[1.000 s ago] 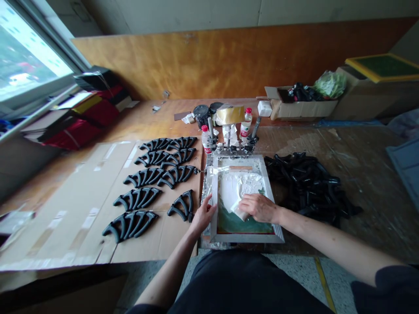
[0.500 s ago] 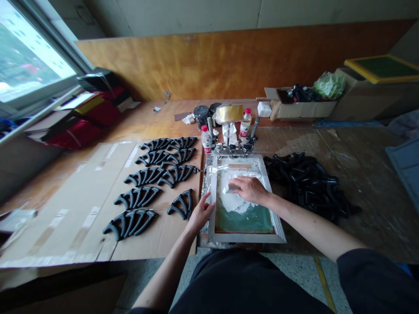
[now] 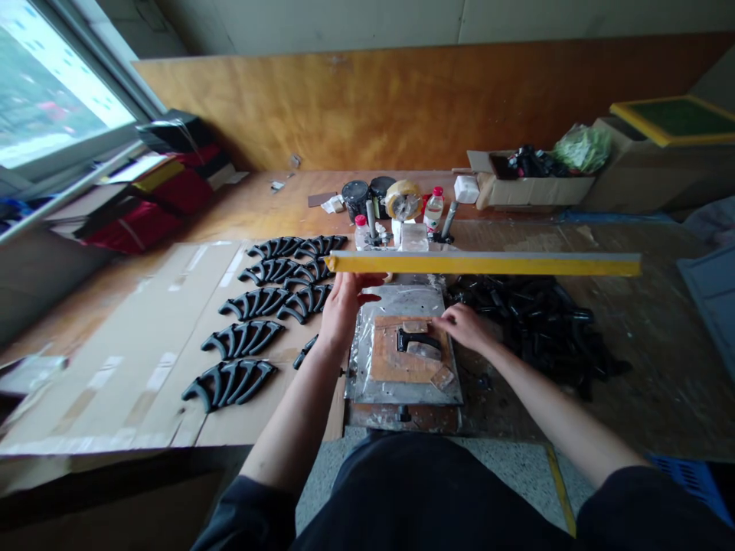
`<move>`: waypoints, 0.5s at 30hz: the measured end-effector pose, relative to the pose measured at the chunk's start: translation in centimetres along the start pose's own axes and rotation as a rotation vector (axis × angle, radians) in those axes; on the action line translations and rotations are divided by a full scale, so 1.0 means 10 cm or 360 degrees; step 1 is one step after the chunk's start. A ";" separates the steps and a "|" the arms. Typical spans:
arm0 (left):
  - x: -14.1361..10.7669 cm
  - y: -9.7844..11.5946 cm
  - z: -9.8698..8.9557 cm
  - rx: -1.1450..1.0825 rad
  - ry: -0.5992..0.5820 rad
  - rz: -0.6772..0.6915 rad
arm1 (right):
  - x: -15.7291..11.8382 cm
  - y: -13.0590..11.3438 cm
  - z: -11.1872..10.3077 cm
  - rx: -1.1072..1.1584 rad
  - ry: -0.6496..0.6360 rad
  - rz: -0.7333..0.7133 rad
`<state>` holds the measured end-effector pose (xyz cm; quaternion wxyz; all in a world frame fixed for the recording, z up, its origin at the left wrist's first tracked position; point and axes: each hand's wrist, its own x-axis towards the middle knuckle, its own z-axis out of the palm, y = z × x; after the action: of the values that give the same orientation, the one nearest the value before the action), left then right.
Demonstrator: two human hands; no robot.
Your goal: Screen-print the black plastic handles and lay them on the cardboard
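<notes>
The printing screen (image 3: 482,264) is raised and seen edge-on as a long yellow and grey bar. Just under its left end is my left hand (image 3: 341,306), fingers spread and pointing right; whether it bears the frame's weight I cannot tell. Below lies a metal base plate (image 3: 359,383) with a brown board (image 3: 384,363) on it. A black curved handle (image 3: 419,339) sits on the board. My right hand (image 3: 468,325), fingers loosely bent, reaches the board's upper right corner with nothing visible in it.
Rows of black handle pieces (image 3: 230,386) lie on cardboard (image 3: 132,337) at left. At right is a heap of black parts (image 3: 534,329). Behind stand a tape roll (image 3: 403,200), red-capped bottles (image 3: 433,210), black tubs (image 3: 356,200) and an open carton (image 3: 534,187).
The screen has swung up off the base, uncovering the board and black handle. My left hand rose with it. My right hand has left the white scraper and moved to the right.
</notes>
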<state>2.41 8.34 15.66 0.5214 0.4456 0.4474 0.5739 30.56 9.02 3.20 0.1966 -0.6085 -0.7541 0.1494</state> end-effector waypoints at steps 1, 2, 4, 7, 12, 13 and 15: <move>0.00 -0.03 0.03 -0.0050 0.0035 0.0009 | -0.08 -0.12 0.17 -0.0105 -0.0084 -0.0095; -0.05 -0.10 0.05 -0.0085 0.0090 -0.0021 | -0.14 -0.25 0.30 -0.0220 -0.0160 -0.0160; -0.25 -0.32 0.10 -0.0126 0.0120 -0.0276 | -0.24 -0.50 0.47 -0.0396 -0.0245 -0.0124; -0.72 -0.77 0.16 -0.0167 -0.0123 -0.1038 | -0.37 -0.86 0.51 -0.0404 -0.0199 0.0002; -1.20 -1.20 -0.07 -0.0321 0.0125 -0.1241 | -0.57 -1.06 0.39 -0.0040 -0.0180 -0.0677; -1.22 -1.23 -0.23 -0.0231 0.0232 -0.1214 | -0.56 -0.93 0.32 -0.0034 -0.0185 -0.0692; -1.22 -1.29 -0.64 0.0039 0.0425 -0.1138 | -0.51 -0.45 0.13 -0.0174 -0.0136 -0.0475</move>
<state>-0.60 -3.44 1.22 0.6205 0.1888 0.6454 0.4034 26.99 3.05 3.52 0.1511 -0.4926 -0.8508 0.1031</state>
